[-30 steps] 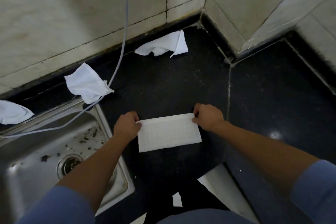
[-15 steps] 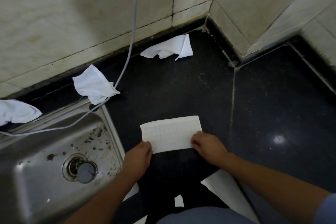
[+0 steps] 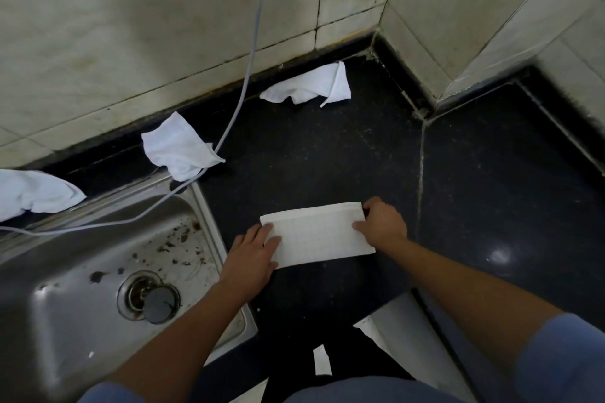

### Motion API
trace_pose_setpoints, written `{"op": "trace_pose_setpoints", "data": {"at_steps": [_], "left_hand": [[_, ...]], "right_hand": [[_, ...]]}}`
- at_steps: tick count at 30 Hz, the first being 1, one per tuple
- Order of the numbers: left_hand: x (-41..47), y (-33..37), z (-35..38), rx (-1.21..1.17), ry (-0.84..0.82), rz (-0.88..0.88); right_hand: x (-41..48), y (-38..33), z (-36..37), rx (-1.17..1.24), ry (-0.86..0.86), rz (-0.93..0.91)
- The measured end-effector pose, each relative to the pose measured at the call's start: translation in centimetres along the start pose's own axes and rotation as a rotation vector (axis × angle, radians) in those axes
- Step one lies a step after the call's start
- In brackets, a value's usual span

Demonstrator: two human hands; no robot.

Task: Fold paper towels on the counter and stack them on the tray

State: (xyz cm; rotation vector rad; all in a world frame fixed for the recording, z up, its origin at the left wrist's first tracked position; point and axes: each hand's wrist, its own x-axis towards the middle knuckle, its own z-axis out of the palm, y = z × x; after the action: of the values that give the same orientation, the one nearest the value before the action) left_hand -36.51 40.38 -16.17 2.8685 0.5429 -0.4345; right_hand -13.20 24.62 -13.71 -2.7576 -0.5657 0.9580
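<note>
Two hands are seen on one folded paper towel (image 3: 319,235), which lies flat on the dark counter (image 3: 311,154) just right of the sink (image 3: 98,271). The left hand (image 3: 252,253) is laid flat, its fingers (image 3: 273,243) spread and pressing the towel's left end. The right hand (image 3: 381,226) is curled over the right end, fingers pinched on the far corner where the layered edge shows.

No tray can be made out for certain; a pale flat shape (image 3: 402,340) is seen at the near counter edge, partly hidden, and it cannot be said what it is.

Risk is judged small but real. If the right end is lifted before the left is pinned, the layers could slip and the crease could be lost. The sink rim is touched by the left wrist, so a sideways drag could send the towel over the lip into the soiled basin.

Open counter is offered ahead and to the right, bare up to the tiled wall (image 3: 163,26). Farther back, three crumpled towels are waiting: one (image 3: 176,149) at the sink's far corner with a grey cable (image 3: 244,88) draped past it, one (image 3: 36,190) behind the sink at the left, one (image 3: 311,85) against the wall. The cable could be snagged when the middle one is fetched.
</note>
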Motion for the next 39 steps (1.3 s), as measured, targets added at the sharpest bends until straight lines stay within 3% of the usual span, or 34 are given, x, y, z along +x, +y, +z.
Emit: {"op": "trace_pose_setpoints", "data": {"at_steps": [7,12,16,27,29,33,36,39], "left_hand": [[-2.1,-0.9,-1.0,-0.180,0.128,-0.139],[-4.8,-2.8,-1.1,-0.264,0.163,-0.263],[-6.9,-3.7,-1.1,-0.290,0.166,-0.312],[-7.4,-3.9,-0.3,-0.344,0.168,-0.270],[-5.8,-2.9,-0.7,-0.309,0.157,-0.212],[-1.7,-0.4,-1.8,-0.232,0.114,-0.072],[0.1,0.2,-1.5,-0.090,-0.052,-0.039],[0.2,-0.2,-0.3,0.037,-0.112,-0.009]], "right_hand": [[-1.2,-2.6,-2.3,0.615,-0.194,0.178],[-3.1,-8.5,-0.1,0.560,-0.289,0.008],[-3.7,-12.3,3.7,0.453,-0.317,-0.021],[-3.7,-13.0,6.5,0.374,-0.326,-0.171],[-3.4,-11.1,5.8,0.240,-0.146,-0.357],[-2.4,-6.8,5.7,-0.272,0.284,-0.755],[-2.6,-5.0,6.9,-0.535,0.228,-0.834],[-2.1,-2.8,8.2,-0.632,0.119,-0.794]]}}
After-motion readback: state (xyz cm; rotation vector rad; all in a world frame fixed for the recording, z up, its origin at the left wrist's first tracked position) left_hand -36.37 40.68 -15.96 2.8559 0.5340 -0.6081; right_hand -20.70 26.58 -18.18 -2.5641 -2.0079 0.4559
